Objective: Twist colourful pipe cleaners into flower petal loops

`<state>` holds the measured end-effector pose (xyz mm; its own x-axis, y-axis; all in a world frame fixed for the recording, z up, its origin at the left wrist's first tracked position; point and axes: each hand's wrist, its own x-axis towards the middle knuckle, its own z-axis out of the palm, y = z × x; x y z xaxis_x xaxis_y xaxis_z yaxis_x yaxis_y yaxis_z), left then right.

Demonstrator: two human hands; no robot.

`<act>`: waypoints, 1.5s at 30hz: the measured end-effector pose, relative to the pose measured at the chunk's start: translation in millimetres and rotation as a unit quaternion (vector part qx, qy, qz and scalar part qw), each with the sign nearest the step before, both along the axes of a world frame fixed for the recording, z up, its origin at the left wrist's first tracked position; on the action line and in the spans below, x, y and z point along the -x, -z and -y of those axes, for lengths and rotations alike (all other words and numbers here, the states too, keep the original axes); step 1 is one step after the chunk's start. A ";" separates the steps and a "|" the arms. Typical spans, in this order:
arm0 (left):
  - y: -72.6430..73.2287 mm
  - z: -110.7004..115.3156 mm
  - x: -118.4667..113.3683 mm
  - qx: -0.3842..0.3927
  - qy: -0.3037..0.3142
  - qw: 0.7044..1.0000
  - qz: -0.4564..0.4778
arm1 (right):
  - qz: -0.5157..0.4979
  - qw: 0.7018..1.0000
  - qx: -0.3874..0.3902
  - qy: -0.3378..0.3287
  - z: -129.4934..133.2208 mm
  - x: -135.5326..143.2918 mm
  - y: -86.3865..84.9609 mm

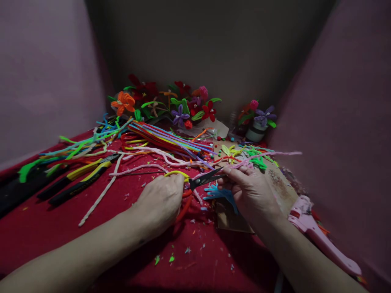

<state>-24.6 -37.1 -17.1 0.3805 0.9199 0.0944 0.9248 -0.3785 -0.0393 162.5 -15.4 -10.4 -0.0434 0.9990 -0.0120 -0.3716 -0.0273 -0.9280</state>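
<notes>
1. Head view: I see the left hand (pixel 161 199) curled shut around the yellow-handled metal scissors (pixel 200 178), blades pointing right and nearly together.
2. The right hand (pixel 249 189) has its fingers pinched together on a long pale pink pipe cleaner (pixel 269 154), which runs off to the right above the cardboard sheet (pixel 276 179). The scissor tips sit just beside those fingers.
3. Containers: a small round striped pot (pixel 255 132) at the back right holds purple and pink pipe-cleaner flowers (pixel 262 115). A larger bunch of pipe-cleaner flowers (pixel 171 103) lies at the back centre; I cannot tell what holds it.
4. A loose sheaf of coloured pipe cleaners (pixel 165 138) fans across the red cloth-covered table (pixel 45 228); yellow-and-black handled pliers (pixel 82 177) lie to the left.
5. A pink plastic glue gun (pixel 317 236) rests along the right table edge.
6. Pink walls stand close on both sides. Open cloth, littered with clippings, lies near me between the forearms.
</notes>
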 end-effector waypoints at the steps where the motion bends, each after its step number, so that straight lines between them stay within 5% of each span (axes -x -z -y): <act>1: 0.0 -0.3 0.2 0.007 -0.002 1.000 -0.003 | -0.006 1.000 -0.001 -0.008 0.9 0.0 -1.0; 26: 2.5 -0.8 3.6 0.057 -0.004 0.997 0.043 | -0.036 0.997 0.011 -0.067 2.4 -2.8 -3.5; 45: 8.0 -2.8 3.9 0.062 0.010 0.997 0.034 | -0.043 0.999 0.009 -0.032 1.0 -0.4 -1.3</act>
